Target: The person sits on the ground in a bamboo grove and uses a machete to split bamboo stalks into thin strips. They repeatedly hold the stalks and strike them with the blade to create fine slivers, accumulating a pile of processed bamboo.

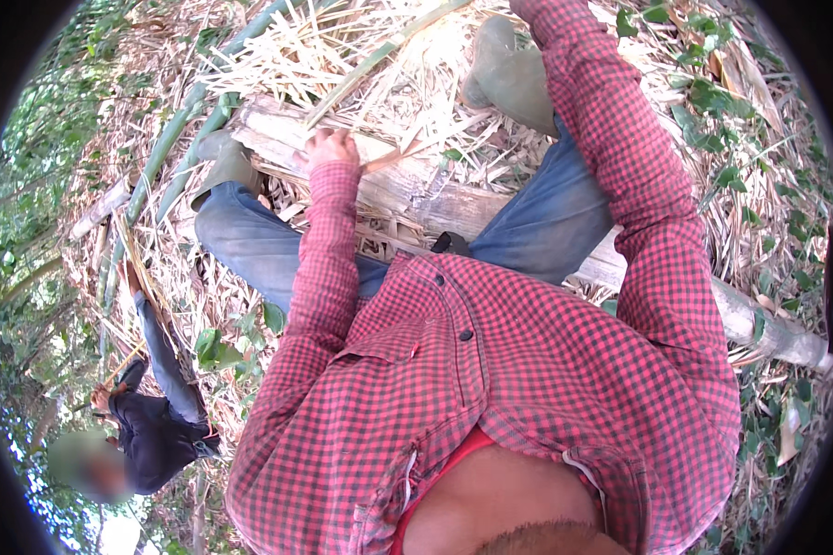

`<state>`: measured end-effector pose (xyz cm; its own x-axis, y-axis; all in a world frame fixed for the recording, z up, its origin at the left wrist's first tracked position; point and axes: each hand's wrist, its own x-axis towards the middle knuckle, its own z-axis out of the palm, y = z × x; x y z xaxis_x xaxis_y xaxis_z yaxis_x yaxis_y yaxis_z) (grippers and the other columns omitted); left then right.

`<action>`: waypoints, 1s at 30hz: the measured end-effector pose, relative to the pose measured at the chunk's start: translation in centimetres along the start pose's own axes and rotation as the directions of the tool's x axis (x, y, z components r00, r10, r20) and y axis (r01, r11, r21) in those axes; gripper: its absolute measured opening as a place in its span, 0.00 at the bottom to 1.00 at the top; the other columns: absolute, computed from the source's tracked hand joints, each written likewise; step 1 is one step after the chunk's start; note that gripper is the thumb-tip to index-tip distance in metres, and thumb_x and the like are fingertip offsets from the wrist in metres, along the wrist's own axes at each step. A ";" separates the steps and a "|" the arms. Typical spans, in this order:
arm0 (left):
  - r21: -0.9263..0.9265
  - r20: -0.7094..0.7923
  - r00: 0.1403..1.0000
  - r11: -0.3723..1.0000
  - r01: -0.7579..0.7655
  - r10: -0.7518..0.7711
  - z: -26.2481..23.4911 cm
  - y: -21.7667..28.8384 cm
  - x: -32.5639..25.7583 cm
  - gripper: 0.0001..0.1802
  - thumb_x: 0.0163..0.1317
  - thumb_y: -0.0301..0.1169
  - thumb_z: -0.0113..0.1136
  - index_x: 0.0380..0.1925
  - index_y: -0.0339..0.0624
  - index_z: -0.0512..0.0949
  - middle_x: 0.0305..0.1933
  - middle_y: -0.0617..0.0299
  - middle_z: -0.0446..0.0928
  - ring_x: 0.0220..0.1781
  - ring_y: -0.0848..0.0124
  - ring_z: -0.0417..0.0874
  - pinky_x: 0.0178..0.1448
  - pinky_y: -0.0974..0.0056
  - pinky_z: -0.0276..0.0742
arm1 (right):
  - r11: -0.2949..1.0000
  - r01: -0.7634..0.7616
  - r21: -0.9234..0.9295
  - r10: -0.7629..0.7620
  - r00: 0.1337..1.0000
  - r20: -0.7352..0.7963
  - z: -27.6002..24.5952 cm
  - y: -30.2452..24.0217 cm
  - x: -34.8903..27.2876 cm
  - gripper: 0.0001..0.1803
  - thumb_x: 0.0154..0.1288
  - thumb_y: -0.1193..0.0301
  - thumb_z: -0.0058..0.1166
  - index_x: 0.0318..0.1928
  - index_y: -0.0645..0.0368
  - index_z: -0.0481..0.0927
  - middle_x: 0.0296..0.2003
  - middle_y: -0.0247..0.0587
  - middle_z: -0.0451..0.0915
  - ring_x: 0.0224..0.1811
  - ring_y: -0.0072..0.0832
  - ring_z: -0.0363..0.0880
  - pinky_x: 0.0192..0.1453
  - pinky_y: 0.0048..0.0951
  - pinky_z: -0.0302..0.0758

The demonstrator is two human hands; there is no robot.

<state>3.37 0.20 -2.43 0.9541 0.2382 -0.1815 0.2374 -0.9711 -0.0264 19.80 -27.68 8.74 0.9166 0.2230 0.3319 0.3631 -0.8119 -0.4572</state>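
Note:
My left hand [331, 149] rests low over the pale log [403, 196], fingers curled; what lies under them is hidden. Just beyond its fingers is the near end of a long green bamboo strip [389, 54], which runs up and right to the upper edge. A thin brown piece [395, 158], its kind unclear, sticks out to the right of the hand. My right arm [606, 120] reaches forward past the right boot, and its hand is cut off by the upper edge.
Pale split strips [292, 67] pile up ahead. Green bamboo poles [162, 148] lie at the left. My boots [514, 79] flank the log. Another person [157, 435] in dark clothing sits at the lower left, holding a thin stick. Leafy plants [713, 129] grow at the right.

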 end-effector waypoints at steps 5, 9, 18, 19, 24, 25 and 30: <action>-0.967 0.168 0.982 0.209 0.147 0.086 0.7 -7.1 0.1 0.14 0.63 0.32 0.45 0.43 0.39 0.76 0.26 0.57 0.79 0.28 0.72 0.81 0.34 0.71 0.74 | 0.997 -0.046 0.059 0.036 0.987 0.157 -1.0 -3.3 -0.5 0.17 0.58 0.59 0.49 0.44 0.52 0.77 0.34 0.51 0.79 0.39 0.43 0.78 0.45 0.41 0.73; -0.955 0.126 0.977 -0.245 0.167 0.174 -3.1 -4.5 0.2 0.15 0.64 0.35 0.49 0.45 0.37 0.72 0.30 0.57 0.78 0.31 0.72 0.80 0.37 0.72 0.76 | 0.997 0.075 0.010 -0.076 0.970 0.230 1.5 -4.0 -0.3 0.18 0.64 0.54 0.43 0.50 0.45 0.74 0.36 0.43 0.81 0.36 0.35 0.81 0.44 0.37 0.77; -0.697 -0.009 0.999 -0.717 -0.030 -0.034 -4.0 -1.2 3.5 0.10 0.63 0.31 0.49 0.42 0.38 0.70 0.30 0.59 0.74 0.31 0.69 0.78 0.38 0.62 0.79 | 0.951 0.265 0.160 -0.289 0.945 0.152 3.1 -8.4 -2.7 0.14 0.63 0.60 0.46 0.45 0.50 0.75 0.34 0.39 0.80 0.32 0.37 0.80 0.37 0.36 0.76; -0.691 -0.046 0.999 -0.722 -0.036 -0.005 -4.0 -1.1 3.6 0.11 0.63 0.32 0.50 0.42 0.38 0.70 0.30 0.59 0.74 0.29 0.69 0.77 0.35 0.64 0.79 | 0.951 0.227 0.210 -0.265 0.948 0.176 3.0 -8.7 -2.8 0.14 0.63 0.60 0.47 0.45 0.51 0.76 0.33 0.40 0.80 0.31 0.36 0.80 0.36 0.34 0.76; -0.650 0.021 0.986 -0.747 0.138 0.165 -4.7 -0.3 3.5 0.11 0.64 0.33 0.47 0.43 0.39 0.70 0.23 0.66 0.68 0.20 0.75 0.70 0.21 0.73 0.67 | 0.966 0.237 0.103 -0.245 0.967 0.076 2.8 -8.3 -2.4 0.14 0.63 0.61 0.48 0.44 0.53 0.77 0.33 0.41 0.81 0.30 0.35 0.80 0.37 0.34 0.76; -0.700 0.088 0.985 -0.694 0.166 0.148 -7.0 0.4 2.4 0.12 0.65 0.34 0.46 0.42 0.38 0.71 0.22 0.68 0.66 0.16 0.78 0.65 0.18 0.76 0.61 | 0.957 0.282 0.065 -0.287 0.955 0.076 2.6 -7.9 -2.5 0.14 0.62 0.62 0.49 0.45 0.52 0.75 0.32 0.39 0.80 0.30 0.34 0.80 0.36 0.33 0.76; -0.857 0.038 0.987 -0.504 0.112 0.154 -7.4 1.4 2.3 0.14 0.66 0.37 0.44 0.39 0.36 0.70 0.19 0.65 0.69 0.14 0.78 0.67 0.15 0.75 0.62 | 0.889 0.452 -0.074 -0.428 0.877 0.218 3.3 -8.8 -3.7 0.14 0.59 0.65 0.48 0.47 0.48 0.71 0.32 0.37 0.75 0.33 0.36 0.78 0.35 0.35 0.76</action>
<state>7.22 -0.49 4.35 0.9717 0.0845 -0.2206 0.1434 0.5310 0.8351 13.75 -19.60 8.77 0.6855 0.6603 0.3069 0.7244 -0.6610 -0.1957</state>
